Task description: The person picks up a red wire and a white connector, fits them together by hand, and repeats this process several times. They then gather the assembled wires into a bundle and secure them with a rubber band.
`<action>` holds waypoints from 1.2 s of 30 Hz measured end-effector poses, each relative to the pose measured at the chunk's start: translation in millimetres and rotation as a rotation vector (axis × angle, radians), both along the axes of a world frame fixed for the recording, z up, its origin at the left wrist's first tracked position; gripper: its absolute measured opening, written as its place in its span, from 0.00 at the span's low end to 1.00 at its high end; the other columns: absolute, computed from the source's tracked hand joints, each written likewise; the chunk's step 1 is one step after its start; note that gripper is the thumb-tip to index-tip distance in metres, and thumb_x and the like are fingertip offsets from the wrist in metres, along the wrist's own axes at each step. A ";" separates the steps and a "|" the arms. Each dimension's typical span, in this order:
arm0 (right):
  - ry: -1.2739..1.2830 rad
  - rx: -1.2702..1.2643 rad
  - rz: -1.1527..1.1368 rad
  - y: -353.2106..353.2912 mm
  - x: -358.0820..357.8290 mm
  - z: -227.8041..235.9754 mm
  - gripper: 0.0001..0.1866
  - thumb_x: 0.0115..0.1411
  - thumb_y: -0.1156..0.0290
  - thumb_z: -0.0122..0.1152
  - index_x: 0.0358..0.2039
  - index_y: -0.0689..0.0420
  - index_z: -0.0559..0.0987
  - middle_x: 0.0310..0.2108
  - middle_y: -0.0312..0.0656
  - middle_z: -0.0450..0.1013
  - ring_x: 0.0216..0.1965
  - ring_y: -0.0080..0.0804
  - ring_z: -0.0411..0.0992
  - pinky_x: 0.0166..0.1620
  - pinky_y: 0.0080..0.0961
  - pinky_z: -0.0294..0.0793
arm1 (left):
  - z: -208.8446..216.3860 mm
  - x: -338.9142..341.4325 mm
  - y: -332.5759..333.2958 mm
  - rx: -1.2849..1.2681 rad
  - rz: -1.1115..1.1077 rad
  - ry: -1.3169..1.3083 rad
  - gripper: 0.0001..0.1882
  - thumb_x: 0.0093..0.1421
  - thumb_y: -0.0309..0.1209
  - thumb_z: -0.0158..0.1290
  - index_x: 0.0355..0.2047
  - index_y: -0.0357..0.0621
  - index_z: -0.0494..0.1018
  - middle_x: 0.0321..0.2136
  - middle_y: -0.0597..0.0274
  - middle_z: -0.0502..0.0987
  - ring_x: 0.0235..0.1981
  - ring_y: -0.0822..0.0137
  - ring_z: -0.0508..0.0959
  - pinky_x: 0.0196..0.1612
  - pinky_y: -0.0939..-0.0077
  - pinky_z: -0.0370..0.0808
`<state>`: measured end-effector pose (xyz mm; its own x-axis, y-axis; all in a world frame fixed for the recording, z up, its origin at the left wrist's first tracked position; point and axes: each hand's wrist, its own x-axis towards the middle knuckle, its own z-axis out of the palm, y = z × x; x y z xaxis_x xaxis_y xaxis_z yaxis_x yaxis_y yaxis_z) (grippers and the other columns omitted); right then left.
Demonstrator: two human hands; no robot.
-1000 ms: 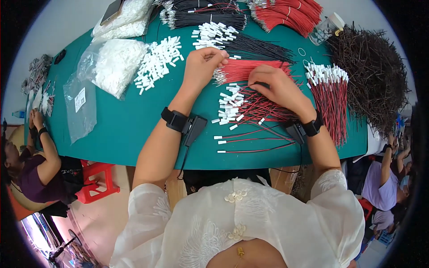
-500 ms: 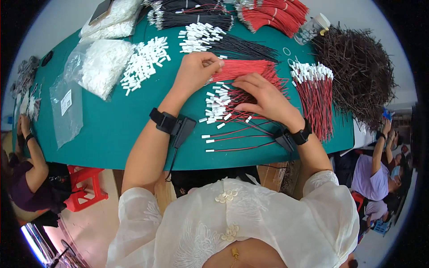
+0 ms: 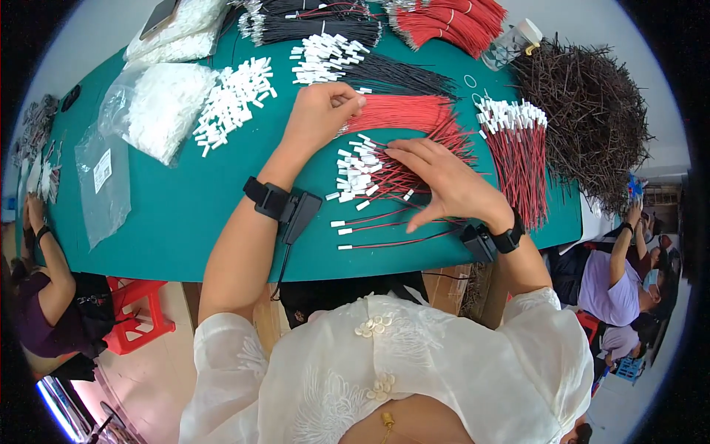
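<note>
My left hand is closed, its thumb and fingertips pinched together at the left end of a row of red wires; anything tiny between the fingertips is too small to make out. My right hand lies palm down with fingers stretched out and thumb apart. It rests over a pile of red and black wires with white connectors. Below that pile, a few separate red-and-black wires with white ends lie on the green table. Black wires with white connectors lie beyond the red row.
Loose white connectors and a clear bag of connectors are at left. A neat bundle of finished-looking wires, a dark tangled heap and a clear jar are at right. Red wire bundles lie at the back.
My right hand has shifted slightly down and toward me, its fingers straightening and thumb spreading. My left hand keeps its pinch at nearly the same place.
</note>
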<state>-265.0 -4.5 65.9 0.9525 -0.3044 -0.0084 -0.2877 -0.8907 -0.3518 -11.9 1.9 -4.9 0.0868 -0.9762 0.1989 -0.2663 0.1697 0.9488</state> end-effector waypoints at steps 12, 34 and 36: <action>0.081 -0.063 -0.091 15.2 -1.1 -4.6 0.60 0.30 0.50 0.76 0.64 0.60 0.58 0.62 0.51 0.57 0.60 0.52 0.59 0.63 0.44 0.58 | -1.9 -0.6 0.2 0.014 0.014 -0.027 0.10 0.61 0.30 0.56 0.33 0.33 0.78 0.26 0.60 0.81 0.29 0.74 0.81 0.34 0.81 0.76; 0.058 -0.004 -0.164 22.9 -5.3 0.9 0.50 0.37 0.66 0.74 0.62 0.61 0.61 0.56 0.53 0.62 0.56 0.52 0.62 0.59 0.41 0.63 | -2.4 -0.1 0.9 -0.017 0.050 0.009 0.09 0.61 0.28 0.56 0.34 0.33 0.78 0.26 0.60 0.81 0.29 0.75 0.80 0.34 0.82 0.76; 0.075 -0.056 -0.155 19.4 -3.3 -0.5 0.42 0.39 0.72 0.70 0.58 0.62 0.65 0.50 0.53 0.66 0.51 0.52 0.65 0.55 0.40 0.66 | -1.6 0.6 1.0 -0.031 0.058 0.028 0.09 0.61 0.28 0.56 0.34 0.33 0.78 0.26 0.59 0.81 0.29 0.75 0.80 0.34 0.82 0.76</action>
